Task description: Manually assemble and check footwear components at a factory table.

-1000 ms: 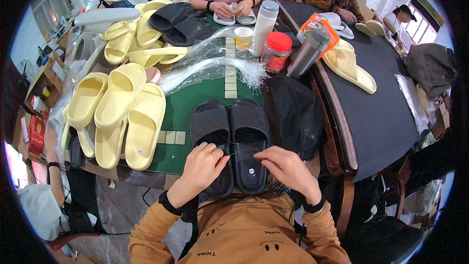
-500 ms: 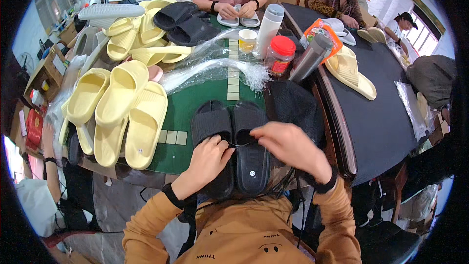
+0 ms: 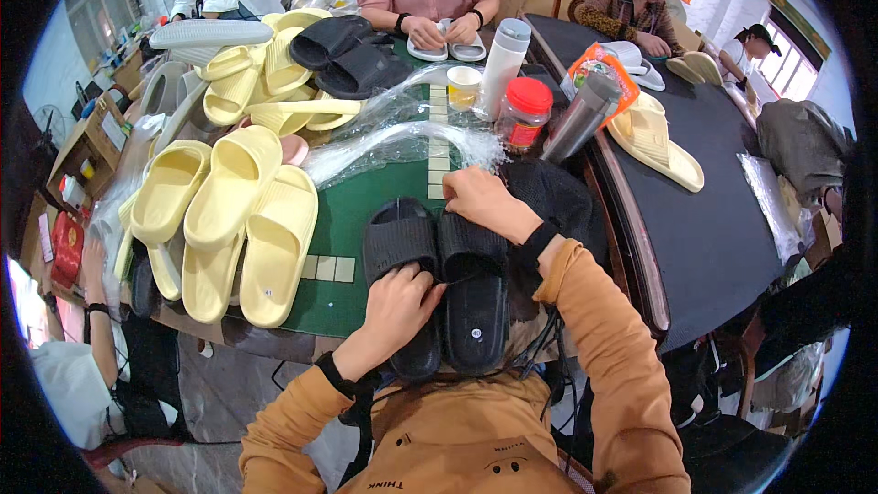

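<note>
A pair of black slide slippers (image 3: 475, 311) lies side by side at the table's near edge, toes pointing away from me. My left hand (image 3: 400, 306) is closed at the left slipper's strap, its fingers curled into the foot opening and its thumb by the gap between the two. Over the toe end of the right slipper, my right hand (image 3: 489, 203) has its fingers pinched together; whatever they hold is too small to make out. Just beyond lies a bundle of thin clear plastic ties (image 3: 402, 142) in a plastic sleeve.
Pale yellow slippers (image 3: 279, 247) pile up on the left, with black slippers (image 3: 352, 55) behind. A red-lidded jar (image 3: 523, 114), white bottle (image 3: 505, 59), grey tumbler (image 3: 585, 110) and paper cup (image 3: 464, 87) stand far right. A black cloth item (image 3: 553, 197) lies right. Co-workers sit around.
My right hand has moved away from the strap openings, forward and left to the right slipper's toe. My left hand stays at the left slipper's strap.
</note>
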The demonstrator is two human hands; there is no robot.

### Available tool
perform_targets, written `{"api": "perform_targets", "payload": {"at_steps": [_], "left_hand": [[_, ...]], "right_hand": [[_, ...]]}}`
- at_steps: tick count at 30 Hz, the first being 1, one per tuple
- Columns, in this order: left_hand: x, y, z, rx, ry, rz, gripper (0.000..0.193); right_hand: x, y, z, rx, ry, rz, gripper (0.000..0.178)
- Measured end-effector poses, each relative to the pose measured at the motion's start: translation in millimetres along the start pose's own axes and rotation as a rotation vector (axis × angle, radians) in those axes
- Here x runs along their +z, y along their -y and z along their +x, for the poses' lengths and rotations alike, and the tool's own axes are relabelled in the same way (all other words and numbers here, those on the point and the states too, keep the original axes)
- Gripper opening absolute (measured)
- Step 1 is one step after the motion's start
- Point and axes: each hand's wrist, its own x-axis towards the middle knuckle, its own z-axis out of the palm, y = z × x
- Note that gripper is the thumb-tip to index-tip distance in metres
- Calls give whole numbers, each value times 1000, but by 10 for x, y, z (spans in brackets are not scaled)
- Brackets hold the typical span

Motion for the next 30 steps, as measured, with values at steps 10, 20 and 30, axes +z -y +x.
{"api": "perform_targets", "payload": {"at_steps": [10, 20, 30], "left_hand": [[11, 25, 16, -7, 28, -27, 23], [13, 44, 11, -23, 32, -72, 24], [2, 38, 5, -34, 21, -123, 25]], "right_hand": [[185, -95, 53, -42, -3, 50, 9], [-124, -10, 123, 209, 12, 642, 15], [194, 360, 266, -501, 118, -66, 37]]}}
